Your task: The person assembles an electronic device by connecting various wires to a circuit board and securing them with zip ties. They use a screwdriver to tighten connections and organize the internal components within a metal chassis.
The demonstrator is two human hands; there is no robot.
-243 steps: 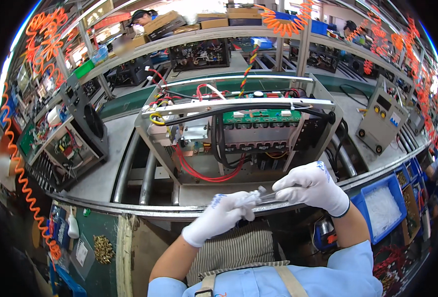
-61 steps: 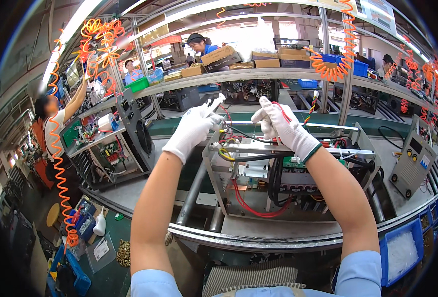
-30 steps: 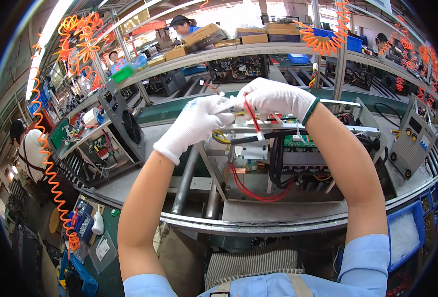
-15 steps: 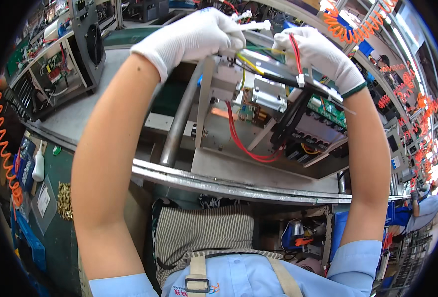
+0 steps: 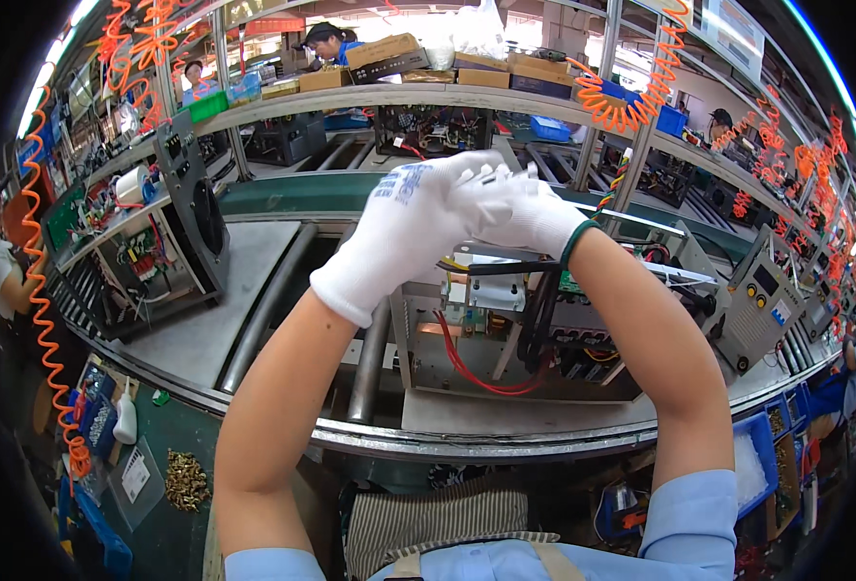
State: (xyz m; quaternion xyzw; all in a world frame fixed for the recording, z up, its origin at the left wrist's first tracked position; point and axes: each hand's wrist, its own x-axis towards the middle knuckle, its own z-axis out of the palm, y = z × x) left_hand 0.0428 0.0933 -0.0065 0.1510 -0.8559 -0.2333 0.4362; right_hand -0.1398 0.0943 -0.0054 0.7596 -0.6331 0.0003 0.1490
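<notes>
Both my hands wear white knit gloves and meet above an opened metal machine chassis (image 5: pixel 476 360). My left hand (image 5: pixel 399 228) has its fingers curled against those of my right hand (image 5: pixel 530 211). Whatever they pinch is hidden by the gloves. A black sleeved cable (image 5: pixel 513 267) with a yellow wire runs just below the hands. Behind my right wrist, a twisted bundle of coloured wires (image 5: pixel 614 184) rises to a pale tip. Inside the chassis are a red wire loop (image 5: pixel 462 366), a silvery metal block (image 5: pixel 498 293) and black cables.
Another opened machine (image 5: pixel 147 242) with a black fan stands at left; a finished-looking grey unit (image 5: pixel 762 300) stands at right. Steel rollers (image 5: pixel 370 373) carry the chassis. Below left lie brass fittings (image 5: pixel 187 481) and a white bottle (image 5: pixel 125 416). Orange coiled hoses (image 5: pixel 622 107) hang overhead. Co-workers are beyond the shelf.
The view has tipped upward, showing the shelf and far line. My hands have come together from apart. White connectors and red wires seen at the fingers earlier are now hidden.
</notes>
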